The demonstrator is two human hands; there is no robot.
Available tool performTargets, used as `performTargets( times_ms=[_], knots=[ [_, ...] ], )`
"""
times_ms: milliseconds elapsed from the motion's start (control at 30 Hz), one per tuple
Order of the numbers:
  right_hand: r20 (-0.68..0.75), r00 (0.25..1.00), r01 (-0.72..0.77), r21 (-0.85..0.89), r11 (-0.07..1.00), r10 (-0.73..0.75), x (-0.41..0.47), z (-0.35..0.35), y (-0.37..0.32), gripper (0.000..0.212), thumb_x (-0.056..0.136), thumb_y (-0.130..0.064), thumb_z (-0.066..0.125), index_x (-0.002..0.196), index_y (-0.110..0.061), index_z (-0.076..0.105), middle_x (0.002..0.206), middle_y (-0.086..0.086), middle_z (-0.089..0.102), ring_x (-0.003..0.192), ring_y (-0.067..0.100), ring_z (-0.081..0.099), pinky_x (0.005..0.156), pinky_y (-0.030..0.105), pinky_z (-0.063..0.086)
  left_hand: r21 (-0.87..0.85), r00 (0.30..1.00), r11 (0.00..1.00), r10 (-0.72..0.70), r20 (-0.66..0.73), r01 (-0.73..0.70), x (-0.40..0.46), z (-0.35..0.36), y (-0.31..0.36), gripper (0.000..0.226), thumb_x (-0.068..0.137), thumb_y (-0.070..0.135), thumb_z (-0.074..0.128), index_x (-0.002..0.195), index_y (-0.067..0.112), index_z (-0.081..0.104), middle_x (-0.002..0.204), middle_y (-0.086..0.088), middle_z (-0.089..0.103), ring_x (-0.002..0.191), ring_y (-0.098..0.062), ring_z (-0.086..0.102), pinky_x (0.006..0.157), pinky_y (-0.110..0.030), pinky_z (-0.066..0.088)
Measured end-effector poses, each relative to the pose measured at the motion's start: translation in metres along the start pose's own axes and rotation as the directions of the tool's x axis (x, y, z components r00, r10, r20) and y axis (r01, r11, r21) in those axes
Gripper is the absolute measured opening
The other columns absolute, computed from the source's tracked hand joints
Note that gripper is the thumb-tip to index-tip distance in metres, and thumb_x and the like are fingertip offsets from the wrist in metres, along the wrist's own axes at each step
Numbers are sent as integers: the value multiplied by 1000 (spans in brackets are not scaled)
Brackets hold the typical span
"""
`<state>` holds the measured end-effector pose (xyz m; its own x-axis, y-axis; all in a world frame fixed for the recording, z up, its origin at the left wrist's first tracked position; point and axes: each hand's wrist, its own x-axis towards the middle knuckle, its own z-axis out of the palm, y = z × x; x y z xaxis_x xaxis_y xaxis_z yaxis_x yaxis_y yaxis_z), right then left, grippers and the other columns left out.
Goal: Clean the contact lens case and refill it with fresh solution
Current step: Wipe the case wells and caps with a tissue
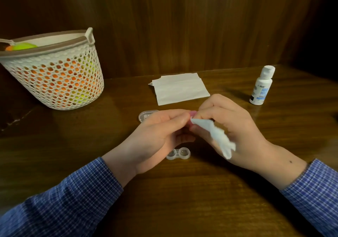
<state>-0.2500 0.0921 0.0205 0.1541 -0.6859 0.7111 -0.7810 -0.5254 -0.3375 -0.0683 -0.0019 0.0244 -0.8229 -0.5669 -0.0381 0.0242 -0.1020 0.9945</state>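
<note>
A clear two-well contact lens case [178,154] lies uncapped on the wooden table [182,191], just below my hands. My left hand [157,136] pinches a small pink cap [193,113] at its fingertips. My right hand [232,127] grips a crumpled white tissue [215,136] and presses its tip against the cap. The white solution bottle [261,86] stands upright at the right, its lid closed. A clear oval container [144,115] lies behind my left hand, partly hidden.
A folded white tissue sheet [180,88] lies at the back centre of the table. A white perforated basket [54,72] holding orange and green items stands at the back left. A wooden wall [182,26] rises behind the table.
</note>
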Motion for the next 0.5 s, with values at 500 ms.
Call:
performTargets(
  times_ms=[500],
  knots=[
    [-16, 993, 109, -205, 973, -115, -1, 2, 7, 26, 92, -24, 72, 114, -11, 77, 92, 10, 66, 84, 24, 57, 66, 34, 44, -82, 992, 992, -105, -63, 100, 0, -1, 3, 37, 88, 43, 60, 106, 13, 73, 79, 0, 55, 69, -10, 48, 62, -27, 43]
  ],
)
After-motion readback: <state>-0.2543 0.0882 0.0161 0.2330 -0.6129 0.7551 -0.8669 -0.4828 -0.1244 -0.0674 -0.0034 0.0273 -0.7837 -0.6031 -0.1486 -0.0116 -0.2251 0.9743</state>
